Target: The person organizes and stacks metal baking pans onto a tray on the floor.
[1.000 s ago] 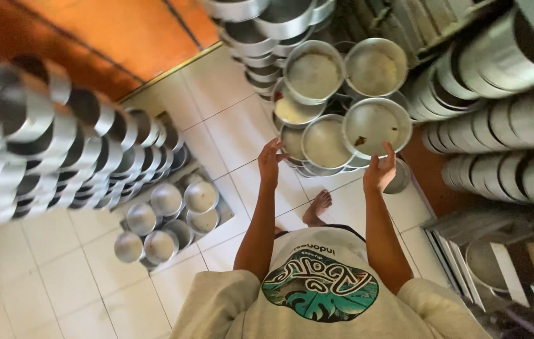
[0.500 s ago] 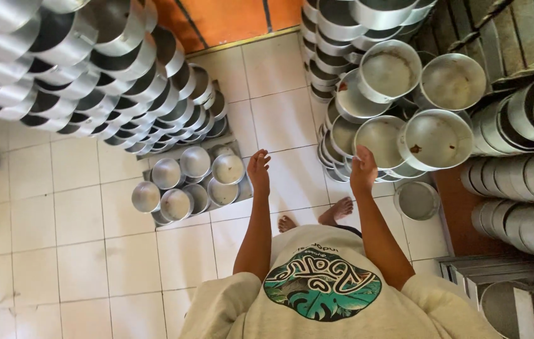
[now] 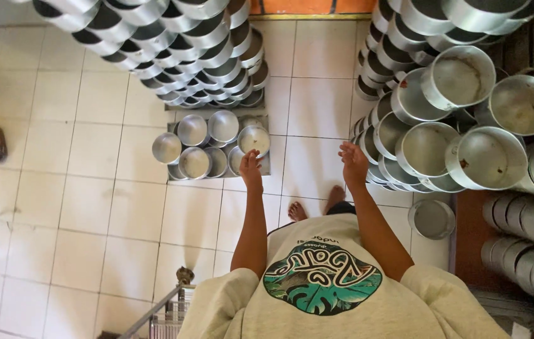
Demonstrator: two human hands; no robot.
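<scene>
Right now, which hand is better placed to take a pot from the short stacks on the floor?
Probably the left hand: it hovers empty, directly over the short stacks of metal pots. The right hand, also empty, is beside the tall stacks.

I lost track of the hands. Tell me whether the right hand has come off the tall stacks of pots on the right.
Yes. The right hand has left the rims of the tall pot stacks and now hangs empty beside them, toward the left hand.
</scene>
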